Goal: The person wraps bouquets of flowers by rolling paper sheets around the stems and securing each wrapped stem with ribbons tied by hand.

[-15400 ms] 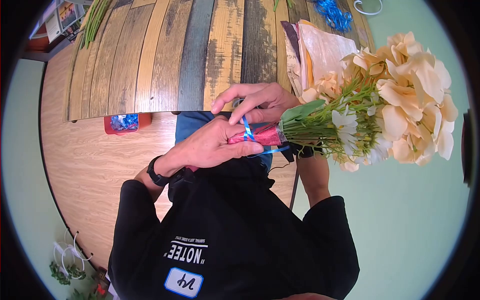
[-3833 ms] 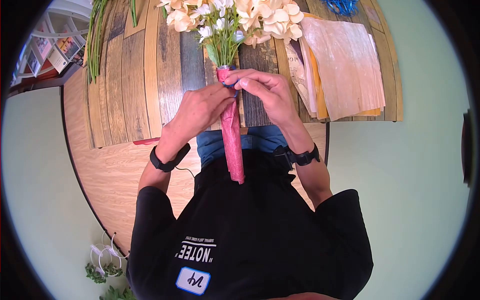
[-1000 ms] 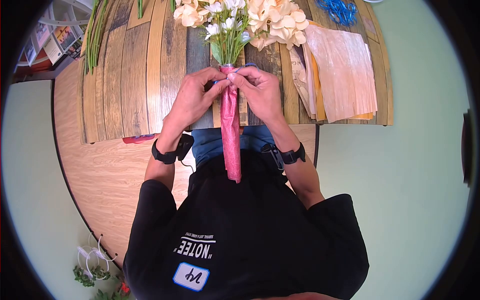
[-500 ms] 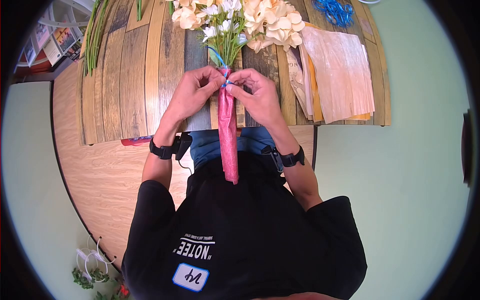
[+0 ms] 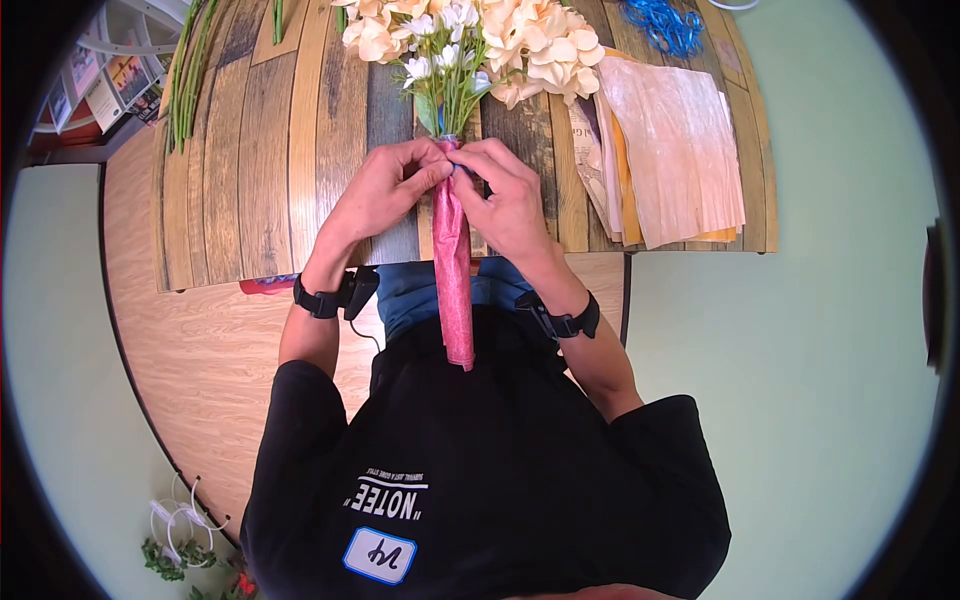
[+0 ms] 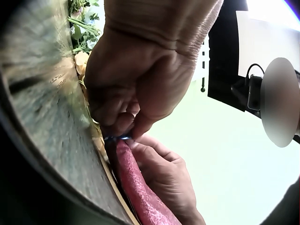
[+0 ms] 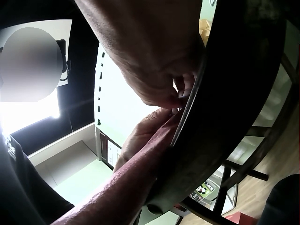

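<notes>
A bouquet of peach flowers (image 5: 560, 60) and white flowers (image 5: 448, 58) lies on the table, heads pointing away from me. Its stems are rolled in a long pink wrap (image 5: 456, 290) that reaches past the table edge towards my lap. At the wrap's top sits a thin blue ribbon (image 6: 124, 138). My left hand (image 5: 385, 190) pinches the ribbon there between thumb and forefinger. Facing it from the other side, my right hand (image 5: 506, 198) has its fingers bent and its thumb and forefinger tips at the ribbon. The fingers mostly cover the knot area.
A stack of wrapping paper sheets (image 5: 675, 150) lies on the right of the wooden table (image 5: 250, 190). Behind it is a heap of blue ribbon (image 5: 662, 25). Cut green stems (image 5: 190, 85) lie at the far left. A red container (image 5: 268, 285) shows partly below the table edge.
Since 15.4 s ago, the bouquet has gone from sideways over the lap to the table. In the last half second, a ribbon end dropped from over the stems and my right hand turned slightly.
</notes>
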### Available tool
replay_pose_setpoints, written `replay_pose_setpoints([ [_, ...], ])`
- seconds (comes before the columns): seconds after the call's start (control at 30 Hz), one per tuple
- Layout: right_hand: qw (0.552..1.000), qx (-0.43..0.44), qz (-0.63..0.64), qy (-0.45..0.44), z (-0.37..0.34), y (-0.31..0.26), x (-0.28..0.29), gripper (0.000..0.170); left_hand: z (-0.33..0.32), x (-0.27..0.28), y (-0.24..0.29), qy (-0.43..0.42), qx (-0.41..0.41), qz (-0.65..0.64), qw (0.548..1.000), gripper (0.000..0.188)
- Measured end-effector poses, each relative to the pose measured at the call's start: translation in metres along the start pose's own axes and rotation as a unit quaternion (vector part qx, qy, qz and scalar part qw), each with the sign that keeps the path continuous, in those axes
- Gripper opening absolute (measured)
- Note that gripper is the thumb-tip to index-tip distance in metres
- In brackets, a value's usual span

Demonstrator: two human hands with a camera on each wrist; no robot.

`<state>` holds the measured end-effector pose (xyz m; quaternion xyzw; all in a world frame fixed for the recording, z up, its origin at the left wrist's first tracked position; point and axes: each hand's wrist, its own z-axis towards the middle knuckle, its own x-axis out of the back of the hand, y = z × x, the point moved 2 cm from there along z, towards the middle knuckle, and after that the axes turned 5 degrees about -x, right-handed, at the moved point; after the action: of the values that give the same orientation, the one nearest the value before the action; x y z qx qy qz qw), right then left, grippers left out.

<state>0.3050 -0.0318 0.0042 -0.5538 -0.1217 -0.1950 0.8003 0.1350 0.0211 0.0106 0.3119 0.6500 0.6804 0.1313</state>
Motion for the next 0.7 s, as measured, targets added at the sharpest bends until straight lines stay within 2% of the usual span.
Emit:
replay_pose_setpoints([
  [0.3, 0.995, -0.081, 0.022, -0.054, 0.003, -0.002, 0.005, 0.012, 0.0, -0.001, -0.004, 0.026, -0.013, 0.012, 1.0, 0.019],
  [0.47, 0.993, -0.082, 0.032, -0.084, 0.003, 0.006, 0.004, 0.011, -0.001, -0.001, -0.002, 0.035, -0.012, 0.018, 0.999, 0.018],
  [0.53, 0.991, -0.085, 0.036, -0.098, 0.003, 0.006, 0.003, 0.011, -0.001, -0.001, -0.002, 0.035, 0.004, 0.006, 0.999, 0.019],
  [0.63, 0.994, -0.066, 0.014, -0.083, 0.004, 0.004, -0.002, 0.016, 0.002, -0.003, -0.017, 0.049, -0.037, -0.037, 0.997, 0.02],
  [0.7, 0.996, -0.065, -0.021, -0.055, 0.005, 0.0, -0.003, 0.022, 0.003, -0.004, -0.023, 0.045, -0.023, -0.063, 0.997, 0.021],
])
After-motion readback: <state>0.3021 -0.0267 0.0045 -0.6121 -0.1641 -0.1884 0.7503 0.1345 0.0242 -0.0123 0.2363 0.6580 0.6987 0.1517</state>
